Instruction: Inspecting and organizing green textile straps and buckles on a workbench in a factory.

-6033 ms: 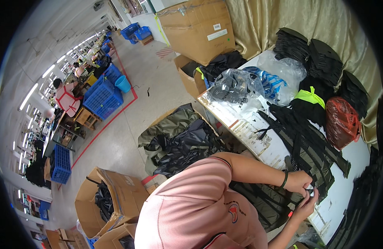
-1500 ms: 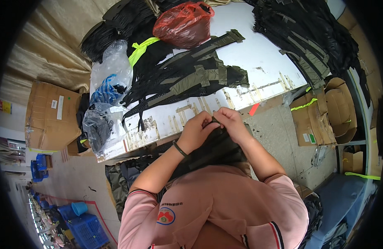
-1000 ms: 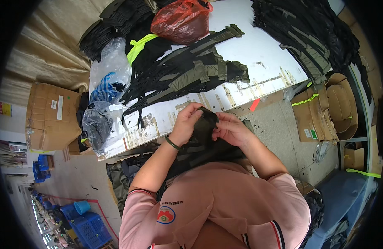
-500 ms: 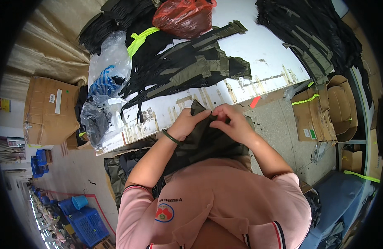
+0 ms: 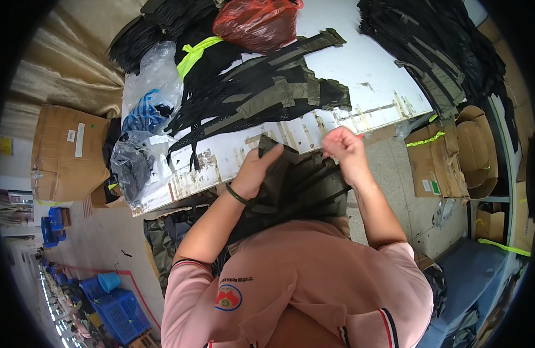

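My left hand (image 5: 256,173) grips a dark olive fabric piece (image 5: 277,173) at the table's front edge, thumb on top. The cloth hangs down over my lap, and its lower part merges with other dark fabric there. To the right of it, apart from the cloth, my right hand (image 5: 345,153) is raised with the fingers curled together. Whether anything small sits between those fingertips is too small to tell. Beyond both hands, black mesh and olive strap pieces (image 5: 273,95) lie in a layered heap on the white table (image 5: 383,95).
A red plastic bag (image 5: 259,24), clear plastic bags (image 5: 157,72) and a neon yellow strip (image 5: 195,57) lie on the table. More dark pieces (image 5: 436,49) are piled at the far right. Cardboard boxes stand left (image 5: 67,153) and right (image 5: 430,165). A blue crate (image 5: 119,313) is on the floor.
My right hand has let go of the fabric and moved right, away from my left hand. The left hand keeps its hold, shifted slightly left, and the cloth's top edge now shows more.
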A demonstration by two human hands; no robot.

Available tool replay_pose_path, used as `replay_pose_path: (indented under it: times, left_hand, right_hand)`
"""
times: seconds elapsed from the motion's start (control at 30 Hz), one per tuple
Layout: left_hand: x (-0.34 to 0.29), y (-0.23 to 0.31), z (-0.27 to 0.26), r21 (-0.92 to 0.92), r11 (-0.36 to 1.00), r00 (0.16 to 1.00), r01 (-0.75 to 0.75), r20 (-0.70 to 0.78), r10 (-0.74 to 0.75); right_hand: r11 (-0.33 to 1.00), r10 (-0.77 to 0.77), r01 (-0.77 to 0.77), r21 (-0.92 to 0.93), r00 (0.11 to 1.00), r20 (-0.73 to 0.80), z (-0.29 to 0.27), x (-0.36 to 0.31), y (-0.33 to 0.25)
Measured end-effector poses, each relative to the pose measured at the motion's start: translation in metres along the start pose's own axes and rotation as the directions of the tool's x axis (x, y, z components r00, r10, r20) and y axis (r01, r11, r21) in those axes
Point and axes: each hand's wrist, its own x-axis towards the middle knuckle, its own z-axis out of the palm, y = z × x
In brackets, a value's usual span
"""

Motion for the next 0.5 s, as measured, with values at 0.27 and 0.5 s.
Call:
replay_pose_path:
  times: [0.27,0.5]
  left_hand:
    - [0.006,-0.015,-0.006,-0.146,0.988,0.991,-0.056,0.111,0.073]
    - [0.006,-0.016,-0.009,-0.064,0.989,0.987,-0.133,0.085,0.139]
  right_hand:
    - [0.759,-0.257,0.439,-0.481,0.881,0.398,0.020,-0.006,-0.004]
    - [0.986,-0.004,0.035,-0.163,0.982,0.191,0.005,-0.003,-0.010]
